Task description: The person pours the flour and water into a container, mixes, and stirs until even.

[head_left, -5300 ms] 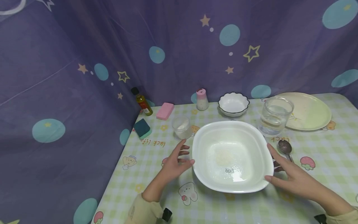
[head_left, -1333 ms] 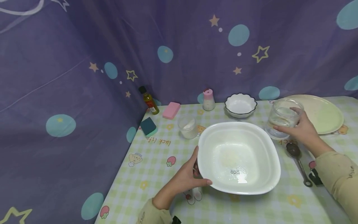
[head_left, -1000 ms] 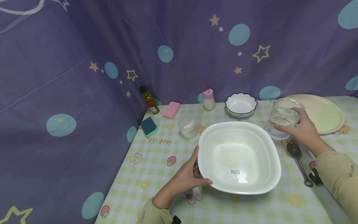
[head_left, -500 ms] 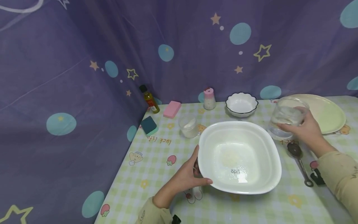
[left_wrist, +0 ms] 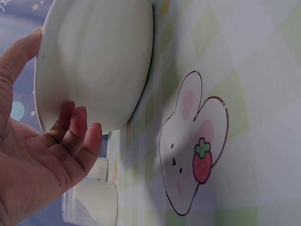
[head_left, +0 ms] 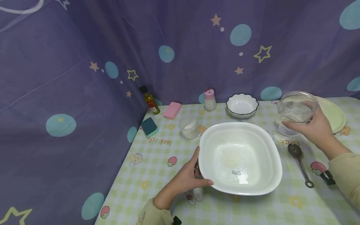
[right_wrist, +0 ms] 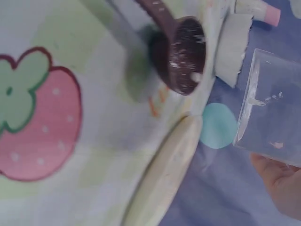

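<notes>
Cup (head_left: 293, 109) with clear liquid sits in the right hand (head_left: 315, 125), thumb and fingers round its wall, off the tabletop (head_left: 157, 175) near the white basin (head_left: 239, 134), whose rim the left hand (head_left: 187, 178) grips. Probably rigid, liquid-weighted, slick if wet, maybe breakable. I'd hold mid-wall, thumb opposing fingers, level against slosh.

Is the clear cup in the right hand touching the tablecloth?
Apart. The right wrist view shows purple curtain between the base of the clear cup and the tablecloth; the right hand holds it up.
</notes>
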`<state>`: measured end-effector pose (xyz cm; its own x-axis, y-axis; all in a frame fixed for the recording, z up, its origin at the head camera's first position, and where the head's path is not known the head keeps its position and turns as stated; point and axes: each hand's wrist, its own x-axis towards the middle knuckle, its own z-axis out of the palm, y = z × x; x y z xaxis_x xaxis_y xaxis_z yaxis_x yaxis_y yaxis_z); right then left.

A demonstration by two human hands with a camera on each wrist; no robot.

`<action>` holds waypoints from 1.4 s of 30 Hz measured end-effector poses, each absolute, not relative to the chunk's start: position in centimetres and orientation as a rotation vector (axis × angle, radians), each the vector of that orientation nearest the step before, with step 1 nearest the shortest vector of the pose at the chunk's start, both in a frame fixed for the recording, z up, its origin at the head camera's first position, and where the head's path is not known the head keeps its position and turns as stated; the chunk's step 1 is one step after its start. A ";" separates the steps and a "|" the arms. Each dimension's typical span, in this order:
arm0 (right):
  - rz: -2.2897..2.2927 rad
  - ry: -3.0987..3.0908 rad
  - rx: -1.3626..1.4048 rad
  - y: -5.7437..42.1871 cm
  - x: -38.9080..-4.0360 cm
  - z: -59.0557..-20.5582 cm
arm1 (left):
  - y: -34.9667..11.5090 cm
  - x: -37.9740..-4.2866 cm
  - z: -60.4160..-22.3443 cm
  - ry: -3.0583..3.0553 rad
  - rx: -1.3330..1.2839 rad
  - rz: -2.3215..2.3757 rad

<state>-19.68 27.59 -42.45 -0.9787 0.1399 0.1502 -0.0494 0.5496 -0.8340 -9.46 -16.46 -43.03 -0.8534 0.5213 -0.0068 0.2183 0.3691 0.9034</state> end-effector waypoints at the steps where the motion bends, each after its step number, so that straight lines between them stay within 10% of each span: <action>1: 1.397 -2.582 -0.076 27.5 -19.5 -42.2 | -16.5 -9.4 -43.0 2.340 0.646 1.476; 42: 0.872 -2.582 0.397 23.4 -16.6 -38.2 | -16.5 -9.5 -43.1 2.338 0.626 1.474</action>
<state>-16.63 23.35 -38.16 -0.8857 -0.1407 0.4424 -0.3802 0.7667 -0.5174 -9.46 -16.51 -43.07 -0.8576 0.5136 -0.0256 0.1982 0.3760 0.9052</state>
